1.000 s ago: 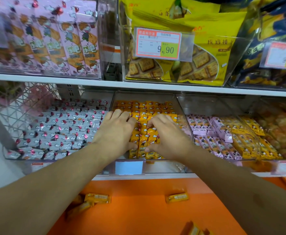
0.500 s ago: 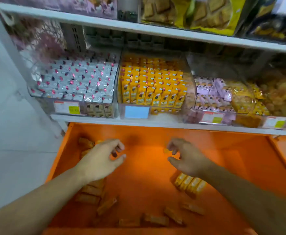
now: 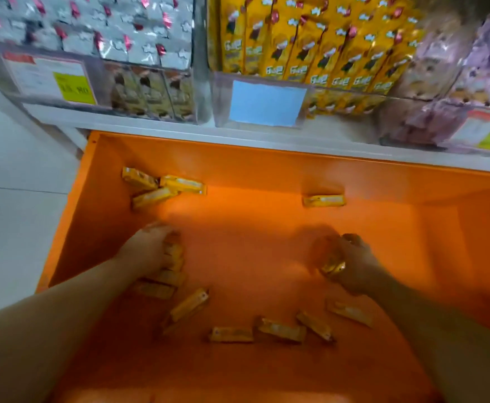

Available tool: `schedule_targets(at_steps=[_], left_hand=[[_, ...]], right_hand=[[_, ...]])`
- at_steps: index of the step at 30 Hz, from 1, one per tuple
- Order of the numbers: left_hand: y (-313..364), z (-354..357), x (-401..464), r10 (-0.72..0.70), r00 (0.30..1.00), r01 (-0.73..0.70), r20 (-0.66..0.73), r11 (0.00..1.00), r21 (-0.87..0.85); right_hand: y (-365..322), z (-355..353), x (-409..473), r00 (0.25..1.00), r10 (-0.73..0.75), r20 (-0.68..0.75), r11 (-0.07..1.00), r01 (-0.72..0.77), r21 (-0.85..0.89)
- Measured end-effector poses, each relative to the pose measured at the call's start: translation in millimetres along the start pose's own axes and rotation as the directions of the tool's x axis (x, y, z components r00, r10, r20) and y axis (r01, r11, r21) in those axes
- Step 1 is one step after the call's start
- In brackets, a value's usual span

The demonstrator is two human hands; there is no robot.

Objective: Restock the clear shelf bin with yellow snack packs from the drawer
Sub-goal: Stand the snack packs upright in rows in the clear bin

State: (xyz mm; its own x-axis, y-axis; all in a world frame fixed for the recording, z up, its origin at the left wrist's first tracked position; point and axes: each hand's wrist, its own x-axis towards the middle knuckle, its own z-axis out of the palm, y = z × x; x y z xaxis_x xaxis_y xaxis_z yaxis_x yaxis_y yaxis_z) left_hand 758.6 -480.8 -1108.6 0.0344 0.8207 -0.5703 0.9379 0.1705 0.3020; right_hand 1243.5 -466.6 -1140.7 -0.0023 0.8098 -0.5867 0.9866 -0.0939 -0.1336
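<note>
A shop: price labels (image 3: 49, 78) front clear bins (image 3: 206, 91) of packaged snacks.

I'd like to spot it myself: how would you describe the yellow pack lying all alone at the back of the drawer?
Find the orange drawer under the shelf. Near its back wall, right of centre, lies one yellow pack, flat and crosswise. Unlike the cluster of three at back left, it touches nothing.

Inside the orange drawer (image 3: 238, 175), the left hand (image 3: 148, 251) grips yellow packs (image 3: 174, 254); the right hand (image 3: 351, 263) grips others (image 3: 332, 264). Loose packs (image 3: 232, 334) lie between and below both hands.
</note>
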Motion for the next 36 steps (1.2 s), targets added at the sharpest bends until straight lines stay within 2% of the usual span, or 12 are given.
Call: schedule_targets(at_steps=[3,5,10,12,15,17,20,23,25,29,34,36], left_hand=[[3,13,11,-0.017,1.0,0.017,-0.006,0.999,0.041],[11,15,12,-0.005,1.0,0.006,-0.03,0.999,0.037],[33,15,12,0.062,0.994,-0.065,-0.085,0.997,-0.033],[39,16,14,0.095,0.99,-0.108,-0.106,0.986,-0.125],[53,13,17,0.053,0.989,-0.099,-0.139,0.93,-0.354],[66,5,16,0.029,0.991,-0.093,-0.127,0.84,-0.535],[93,-22,4,0.036,0.992,-0.11,-0.119,0.695,-0.71],[130,-61,-21,0.093,0.983,-0.181,-0.156,0.57,-0.801],[148,-86,-44,0.123,0.972,-0.234,-0.199,0.529,-0.816],[169,-121,-94,0.157,0.955,-0.298,-0.253,0.506,-0.809],[190,-146,-162,0.214,0.952,-0.295,-0.217,0.468,-0.833],[194,-152,-181,0.283,0.939,-0.312,-0.195,0.467,-0.827]], right_hand=[[-38,-17,-11,0.994,-0.043,-0.097,0.995,0.034,-0.099],[-46,-14,-8,0.994,-0.056,-0.094,0.991,0.043,-0.13],[-74,-13,-3,0.986,-0.126,-0.111,0.988,0.115,-0.099],[-88,-14,-1,0.987,-0.141,-0.074,0.99,0.14,-0.015],[-115,-28,-4,0.988,-0.148,-0.043,0.953,0.154,0.26],[-135,-44,-9,0.99,-0.141,0.016,0.878,0.118,0.465],[-161,-81,-25,0.978,-0.17,0.125,0.652,0.016,0.758],[-179,-122,-49,0.937,-0.307,0.166,0.447,-0.012,0.895],[-186,-146,-71,0.921,-0.351,0.167,0.351,-0.036,0.936],[-190,-183,-113,0.93,-0.34,0.141,0.254,-0.054,0.966],[-197,-211,-175,0.956,-0.271,0.114,0.246,-0.045,0.968],[-200,-219,-197,0.957,-0.271,0.1,0.225,-0.039,0.974]])
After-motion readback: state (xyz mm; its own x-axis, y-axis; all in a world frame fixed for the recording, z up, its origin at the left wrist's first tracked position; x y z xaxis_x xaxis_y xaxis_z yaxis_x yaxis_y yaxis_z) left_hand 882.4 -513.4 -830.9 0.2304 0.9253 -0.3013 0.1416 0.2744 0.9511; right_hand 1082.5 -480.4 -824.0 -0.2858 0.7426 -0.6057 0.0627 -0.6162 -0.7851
